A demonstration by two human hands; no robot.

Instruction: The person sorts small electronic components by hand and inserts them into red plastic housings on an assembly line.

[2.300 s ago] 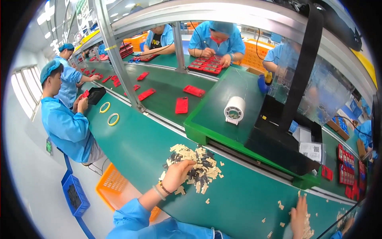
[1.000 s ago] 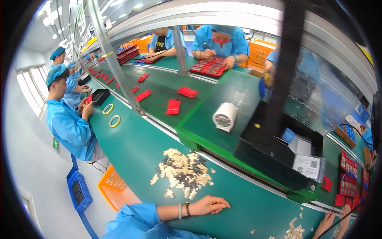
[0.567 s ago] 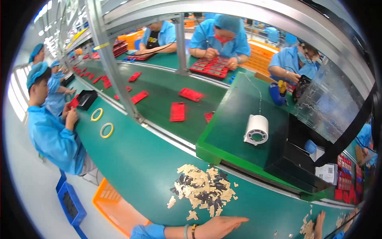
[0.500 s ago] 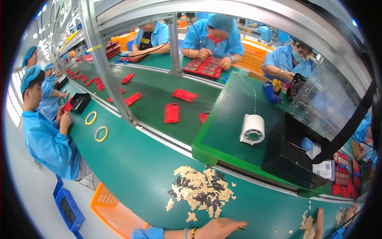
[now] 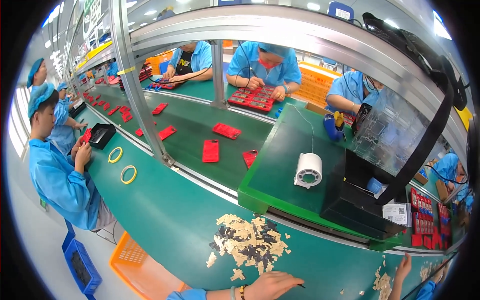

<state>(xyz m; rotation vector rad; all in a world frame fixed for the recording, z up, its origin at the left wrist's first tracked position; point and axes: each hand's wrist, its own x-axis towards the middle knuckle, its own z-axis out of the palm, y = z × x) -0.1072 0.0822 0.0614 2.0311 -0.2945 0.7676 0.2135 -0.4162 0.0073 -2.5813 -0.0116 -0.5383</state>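
My left hand (image 5: 274,286), with bracelets at the wrist, is just above the green worktop at the lower edge. Its fingers pinch a small thin black piece (image 5: 301,285) that sticks out past the fingertips. Just beyond this hand spreads a heap of small flat beige and black pieces (image 5: 250,242), mixed and overlapping. Farther right, my right hand (image 5: 402,269) is raised with its fingers stretched upward, and I see nothing in it. Next to it lies a smaller scatter of beige pieces (image 5: 383,286).
A green platform (image 5: 272,172) carries a white roll (image 5: 308,170) and a black box (image 5: 352,200). Red phone-case-shaped parts (image 5: 211,151) lie on the belt beyond. Two tape rings (image 5: 128,174) are at left. An orange crate (image 5: 135,265) stands beside the table. Co-workers sit around; one's hand (image 5: 441,274) is at far right.
My right hand has risen from the worktop and its fingers have turned. My left hand has shifted slightly left, still pinching the black piece. The whole view has tilted a little.
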